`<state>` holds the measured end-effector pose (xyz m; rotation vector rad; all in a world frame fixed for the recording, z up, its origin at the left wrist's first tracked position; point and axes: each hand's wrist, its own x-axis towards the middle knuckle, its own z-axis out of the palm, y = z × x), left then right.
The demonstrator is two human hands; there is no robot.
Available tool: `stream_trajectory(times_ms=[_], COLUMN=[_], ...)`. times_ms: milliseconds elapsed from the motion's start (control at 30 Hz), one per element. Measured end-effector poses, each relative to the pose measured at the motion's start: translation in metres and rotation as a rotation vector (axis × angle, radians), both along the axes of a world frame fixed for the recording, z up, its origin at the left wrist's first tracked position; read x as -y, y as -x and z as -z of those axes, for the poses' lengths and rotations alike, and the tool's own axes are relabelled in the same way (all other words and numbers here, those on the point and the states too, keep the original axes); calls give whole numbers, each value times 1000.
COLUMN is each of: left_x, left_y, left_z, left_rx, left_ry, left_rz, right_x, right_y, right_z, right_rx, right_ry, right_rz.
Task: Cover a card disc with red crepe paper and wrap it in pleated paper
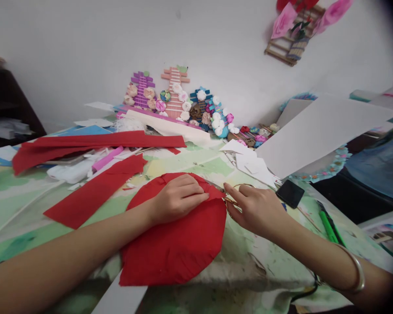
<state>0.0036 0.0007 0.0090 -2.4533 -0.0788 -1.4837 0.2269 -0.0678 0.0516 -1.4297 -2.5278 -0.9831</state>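
Scissors (224, 191) sit at the right-hand edge of a red sheet (183, 248), which lies in front of you near the close edge of the table, on a green-and-white cloth (265, 270). Your right hand (257, 209) is closed around the gold handles, while your left hand (180, 196) rests on top of the sheet with its fingertips gathered on a fold just beside the blades; how wide the blades stand apart cannot be told, since red material and fingers hide much of them. By the look of it, the shaping is well along but unfinished: your sheet already curves at the top, right and lower right, though its outline is uneven and creased. A pointed corner remains at the lower left, and the edge at the blades appears to be the part in hand, so some trimming seems to be left. White card (119, 296) juts out from beneath that corner, not covered by the red. To your left lie a short red strip (96, 192) and a longer red band (111, 141), both apart from the sheet; beyond your right wrist, a green cutter (329, 224) lies on the cloth.
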Motion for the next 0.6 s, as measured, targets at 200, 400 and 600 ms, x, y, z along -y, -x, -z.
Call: stream_trajectory(times_ms=[200,400,600], left_x=[0,0,-9], left_y=[1,1,4], left_z=[1,2,5], left_rx=[-34,-53,-155], left_ry=[-25,-34,142], left_rz=[5,-3,-309], right_x=[-4,-6,-5], right_y=[0,-7,-8], right_z=[0,3,6], right_rx=[33,72,42], right_ry=[67,51,0], right_rz=[9,-103,-98])
